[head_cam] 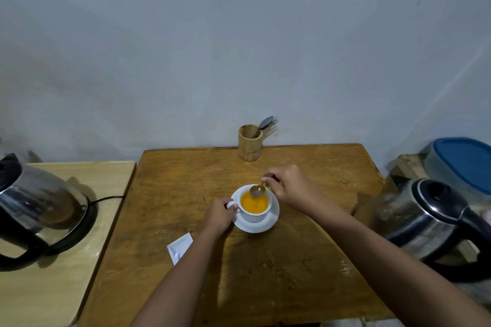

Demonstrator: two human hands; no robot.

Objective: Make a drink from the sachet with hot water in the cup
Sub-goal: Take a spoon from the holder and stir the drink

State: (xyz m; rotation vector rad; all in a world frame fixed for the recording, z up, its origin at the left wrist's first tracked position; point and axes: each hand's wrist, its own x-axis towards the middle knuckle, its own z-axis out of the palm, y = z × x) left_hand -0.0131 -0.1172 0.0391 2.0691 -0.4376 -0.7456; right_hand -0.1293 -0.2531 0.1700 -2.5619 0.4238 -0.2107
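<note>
Centre of frame: worn brown wooden table point(305, 220), top scuffed and stained, far edge set against a plain grey-blue wall point(239, 34). White cup point(255, 216) standing on a white saucer point(268, 224) at mid-table, filled with orange drink point(253, 203). Left hand point(220, 215) closed around the cup handle at the cup's left side. Right hand point(288, 186) pinched shut on the handle of a spoon point(257, 190), bowl of the spoon held just above the far rim of the cup, tilted down toward the liquid. Opened white sachet point(179, 247) lying flat on the table, lower left of the cup, apart from the saucer, partly covered by the left forearm.

Top centre of the table, at the wall: wooden holder point(249, 145), upright, with cutlery point(267, 125) leaning to the right.

Left of frame: lower, paler wooden surface point(66, 260) carrying a kettle point(34, 207) on its base, black cord running right toward the table edge. Right of frame: second kettle point(430, 223), steel body and black handle, beside the table's right edge. Upper right behind it: container with a blue lid point(465, 162).
</note>
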